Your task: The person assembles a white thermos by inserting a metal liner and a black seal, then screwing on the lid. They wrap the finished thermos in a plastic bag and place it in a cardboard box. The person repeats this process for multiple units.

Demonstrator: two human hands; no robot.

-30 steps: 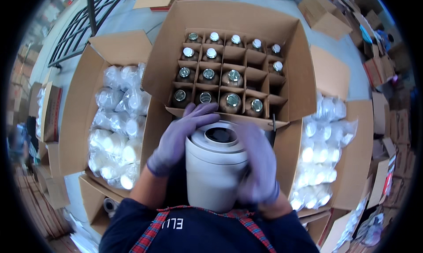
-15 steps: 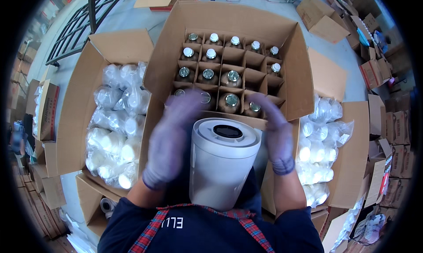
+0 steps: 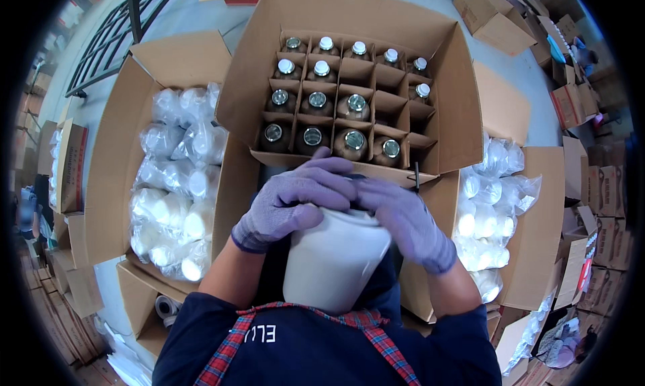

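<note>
A grey-white tapered cylindrical device (image 3: 332, 262) stands upright against my front, its top largely hidden by my hands. Over the left of that top lies my gloved left hand (image 3: 302, 194), fingers stretched forward and thumb apart on the rim. My gloved right hand (image 3: 410, 225) reaches across from the right, its fingers extended and slightly blurred. Something dark shows between the fingertips; I cannot make out what it is. Just beyond, a divided carton (image 3: 356, 16) holds several glass bottles (image 3: 354, 144), some with silvery tops and some with white caps (image 3: 321, 68).
Open cartons with bagged white-topped items (image 3: 178, 178) flank me on the left and, likewise bagged (image 3: 484, 211), on the right. A thin dark rod (image 3: 416, 178) stands at the divided carton's near right edge. A black metal rack (image 3: 121, 43) lies far left.
Both hands have come inward from beside the device onto its top, covering the black round opening. My view has shifted slightly, and the near row of bottles shows more.
</note>
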